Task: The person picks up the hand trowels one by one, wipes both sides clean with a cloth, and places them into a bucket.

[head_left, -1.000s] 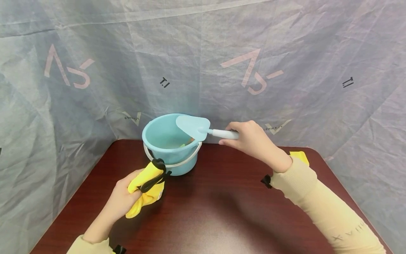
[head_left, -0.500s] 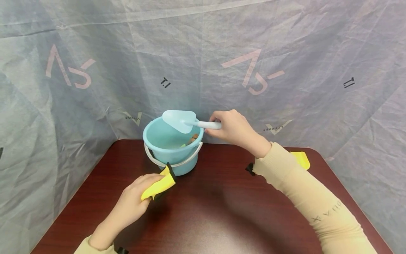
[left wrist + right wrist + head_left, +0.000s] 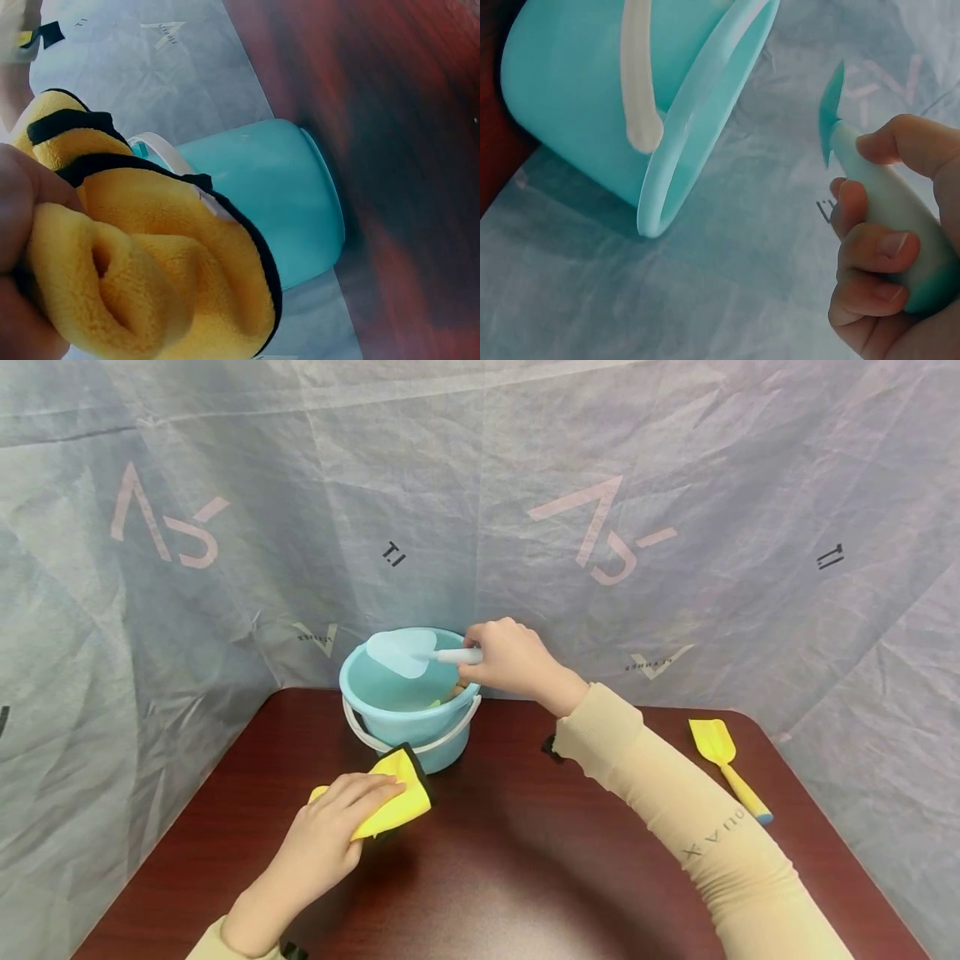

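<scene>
Right hand (image 3: 516, 656): fingers grip one light-blue trowel (image 3: 401, 652), held above a blue bucket (image 3: 412, 724). Left hand (image 3: 333, 827): fingers grip one yellow, black-edged cloth (image 3: 401, 808).

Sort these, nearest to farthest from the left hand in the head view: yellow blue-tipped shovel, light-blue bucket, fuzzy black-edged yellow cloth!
1. Yellow cloth: gripped in the left hand.
2. Light-blue bucket: just beyond that hand.
3. Yellow shovel: far right on the table.
</scene>
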A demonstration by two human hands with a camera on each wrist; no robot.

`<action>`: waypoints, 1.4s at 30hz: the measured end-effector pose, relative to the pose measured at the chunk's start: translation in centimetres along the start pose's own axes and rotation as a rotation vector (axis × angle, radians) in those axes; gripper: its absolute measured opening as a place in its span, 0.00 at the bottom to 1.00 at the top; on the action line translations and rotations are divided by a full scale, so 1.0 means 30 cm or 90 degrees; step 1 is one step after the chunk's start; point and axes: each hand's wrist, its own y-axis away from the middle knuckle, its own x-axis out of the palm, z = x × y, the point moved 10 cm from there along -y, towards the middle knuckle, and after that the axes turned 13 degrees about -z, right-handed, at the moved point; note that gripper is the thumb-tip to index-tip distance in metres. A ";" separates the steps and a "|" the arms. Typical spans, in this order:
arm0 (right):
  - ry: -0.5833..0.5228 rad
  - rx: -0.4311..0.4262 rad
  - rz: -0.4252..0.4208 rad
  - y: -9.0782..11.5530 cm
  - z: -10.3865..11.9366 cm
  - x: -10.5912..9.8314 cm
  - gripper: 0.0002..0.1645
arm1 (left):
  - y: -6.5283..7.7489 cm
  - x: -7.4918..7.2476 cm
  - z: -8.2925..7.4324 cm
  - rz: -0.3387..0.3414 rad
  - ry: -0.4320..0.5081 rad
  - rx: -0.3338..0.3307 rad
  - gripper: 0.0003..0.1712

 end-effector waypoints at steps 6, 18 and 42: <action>0.020 0.037 0.044 -0.023 0.006 0.073 0.07 | 0.000 0.002 -0.034 -0.031 0.004 0.053 0.43; 0.088 0.019 0.118 -0.030 0.017 0.224 0.18 | 0.003 0.022 -0.051 -0.035 0.022 0.059 0.43; 0.097 -0.034 0.215 -0.070 0.059 0.398 0.16 | -0.018 0.079 -0.095 0.004 0.047 0.053 0.44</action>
